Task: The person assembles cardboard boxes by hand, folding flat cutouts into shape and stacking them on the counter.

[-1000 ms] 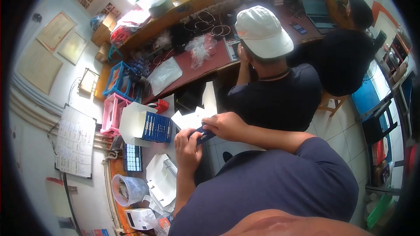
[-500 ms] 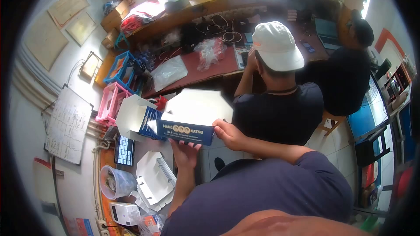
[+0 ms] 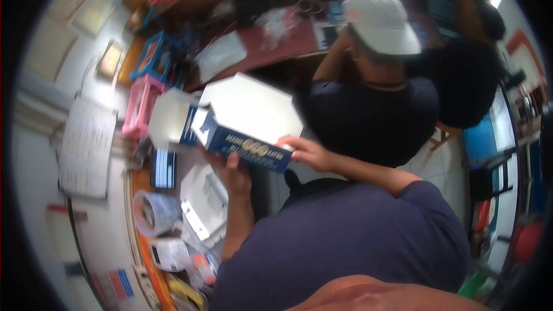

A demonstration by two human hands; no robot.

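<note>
Red worktop [image 3: 302, 40] is running along the far side of the room, and a person in a white cap [image 3: 380, 17] is sitting at its near edge, while another person [image 3: 466, 83] in dark clothes is sitting further right. Nearer to me, a side worktop [image 3: 187, 160] is following the wall. An open carton [image 3: 166, 118] is standing by its far end, a tablet [image 3: 163, 168] is lying toward the wall edge, and a folded piece of white cardboard [image 3: 204, 201] is lying toward the opposite edge.

Just off that far end, a blue-and-white box [image 3: 253, 150] is hanging in the air between two hands, its white panel opening away from the wearer. Its long axis is running crosswise, from beside the carton down toward the right hand [image 3: 308, 154]. That grip is pinching the panel's edge at the box's right end. The left hand [image 3: 233, 174] is supporting the lower edge nearer the other end, its thumb pressing upward against the blue side; its fingers are blurring, so I cannot tell how far that grip is closing. Of the two, the left is lying nearer the carton.
</note>
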